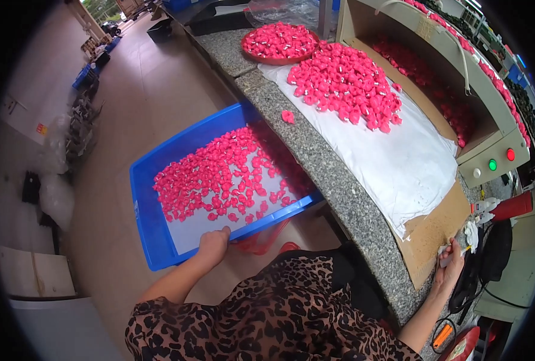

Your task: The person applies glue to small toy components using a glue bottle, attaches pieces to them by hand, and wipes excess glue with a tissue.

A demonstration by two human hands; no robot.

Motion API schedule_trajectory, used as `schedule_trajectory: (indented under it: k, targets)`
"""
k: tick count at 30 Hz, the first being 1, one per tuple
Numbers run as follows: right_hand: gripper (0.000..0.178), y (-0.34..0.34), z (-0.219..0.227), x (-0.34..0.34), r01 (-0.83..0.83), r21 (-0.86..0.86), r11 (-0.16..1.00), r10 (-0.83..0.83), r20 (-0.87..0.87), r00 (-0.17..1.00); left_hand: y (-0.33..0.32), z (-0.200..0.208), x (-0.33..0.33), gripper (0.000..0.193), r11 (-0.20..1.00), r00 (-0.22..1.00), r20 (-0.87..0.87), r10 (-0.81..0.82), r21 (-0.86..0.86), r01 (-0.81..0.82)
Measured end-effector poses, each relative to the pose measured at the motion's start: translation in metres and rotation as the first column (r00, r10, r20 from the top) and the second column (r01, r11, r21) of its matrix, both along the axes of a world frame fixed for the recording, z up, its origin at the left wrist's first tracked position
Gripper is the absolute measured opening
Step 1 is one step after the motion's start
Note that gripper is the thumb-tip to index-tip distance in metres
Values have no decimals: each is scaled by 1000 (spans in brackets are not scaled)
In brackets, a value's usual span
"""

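Observation:
A blue tub (pixel 136 198) stands out to the left of the counter, lined with a pale sheet that carries many small pink pieces (pixel 204 171). My left hand (pixel 214 243) is closed over the tub's near rim, thumb on top. At the right end of the counter, my right hand (pixel 450 266) pinches a crumpled white scrap (pixel 443 255), tissue or cloth. A yellow tip shows just beyond those fingers; what it belongs to is unclear. The scrap is over a brown cardboard sheet (pixel 433 231).
Pink pieces heap on a white cloth (pixel 400 174) and fill a round red tray (pixel 276 59). One loose pink piece (pixel 288 117) lies on the granite counter (pixel 333 174). A box-shaped machine (pixel 502 141) with coloured buttons borders the right. Bottles, cables and an orange-handled tool (pixel 442 336) crowd nearby.

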State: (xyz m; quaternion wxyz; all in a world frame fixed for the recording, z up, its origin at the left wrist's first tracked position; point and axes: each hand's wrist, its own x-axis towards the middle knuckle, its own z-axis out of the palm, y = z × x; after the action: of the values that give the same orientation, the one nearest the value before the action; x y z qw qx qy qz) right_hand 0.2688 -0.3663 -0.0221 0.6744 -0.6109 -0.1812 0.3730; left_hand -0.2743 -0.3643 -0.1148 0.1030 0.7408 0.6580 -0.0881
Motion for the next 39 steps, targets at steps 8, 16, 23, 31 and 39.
schedule_trajectory:
  k: [8,16,23,31,39]
  targets:
    - [18,-1,-7,6,-14,22,1000,13,41,999,-38,11,-2,20,987,994,-72,85,-133,-94]
    - [15,-1,-13,6,-15,28,999,14,57,998,-38,11,-3,40,991,999,-5,50,-125,-50]
    - [16,-5,-12,8,-38,24,999,36,99,994,-34,7,2,41,993,999,51,-19,-120,25]
    - [14,-3,-12,7,-19,-19,1000,21,114,993,-16,18,13,44,969,999,19,-36,-244,39]
    - [14,-4,-11,4,-11,7,1000,11,73,997,43,23,0,40,918,885,462,67,-375,126]
